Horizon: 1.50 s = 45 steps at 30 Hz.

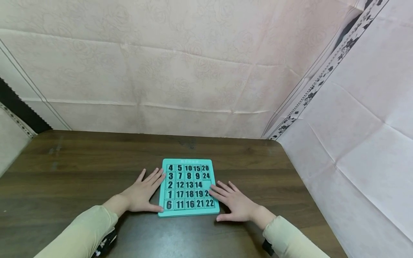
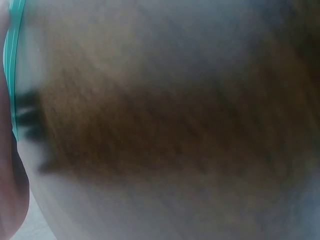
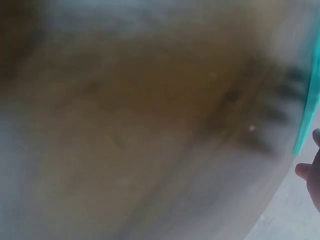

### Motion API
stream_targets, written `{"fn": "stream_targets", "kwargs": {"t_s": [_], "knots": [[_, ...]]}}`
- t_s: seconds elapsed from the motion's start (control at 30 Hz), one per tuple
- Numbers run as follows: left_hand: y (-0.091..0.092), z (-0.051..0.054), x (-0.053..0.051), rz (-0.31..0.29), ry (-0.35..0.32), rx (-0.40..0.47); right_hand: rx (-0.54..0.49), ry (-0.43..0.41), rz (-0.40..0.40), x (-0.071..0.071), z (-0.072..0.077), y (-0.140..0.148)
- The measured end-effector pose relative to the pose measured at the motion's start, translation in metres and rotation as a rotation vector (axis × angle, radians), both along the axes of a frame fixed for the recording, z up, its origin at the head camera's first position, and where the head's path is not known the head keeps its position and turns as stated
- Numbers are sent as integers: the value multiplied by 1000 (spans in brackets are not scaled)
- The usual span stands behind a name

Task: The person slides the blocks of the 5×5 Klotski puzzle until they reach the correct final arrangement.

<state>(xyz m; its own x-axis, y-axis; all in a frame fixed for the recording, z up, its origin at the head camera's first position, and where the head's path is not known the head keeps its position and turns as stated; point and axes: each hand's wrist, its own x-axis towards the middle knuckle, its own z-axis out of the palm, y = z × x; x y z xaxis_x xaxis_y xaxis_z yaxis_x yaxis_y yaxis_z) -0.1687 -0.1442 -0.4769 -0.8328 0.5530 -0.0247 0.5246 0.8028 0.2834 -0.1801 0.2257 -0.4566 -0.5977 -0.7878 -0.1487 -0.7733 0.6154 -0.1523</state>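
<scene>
A turquoise sliding number puzzle (image 1: 189,184) lies flat on the table, its black-numbered tiles in rows. The third row reads 2, 12, 13, 14, then a gap at the right end. My left hand (image 1: 140,195) rests along the puzzle's left edge, fingers spread and straight, the thumb at the lower left corner. At the right edge, my right hand (image 1: 237,204) has its fingers extended, and the fingertips partly hide a tile in the fourth row. Its thumb lies near the lower right corner. Both wrist views catch only the puzzle's turquoise edge (image 2: 10,65) and parts of the hands.
The dark wooden table (image 1: 96,157) carries the puzzle near its middle. Behind it hangs a pale patterned cloth (image 1: 180,79), and a white cloth (image 1: 364,118) with a black floral border closes off the right side. A dark strip (image 1: 19,107) shows at the left.
</scene>
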Motion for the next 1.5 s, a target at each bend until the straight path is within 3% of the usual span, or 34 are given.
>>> {"fn": "stream_targets", "kwargs": {"t_s": [0.2,0.63,1.0,1.5], "knots": [[-1,-2,1,-6,16,8,-50,3,-63,-15,5,-6],[-2,-3,1,-6,15,21,-10,-39,-148,-38,0,-19],[-1,-1,0,-1,-6,-5,49,-80,-157,-41,4,-20],[-1,0,0,-5,5,0,102,-57,-128,-33,11,-20]]}}
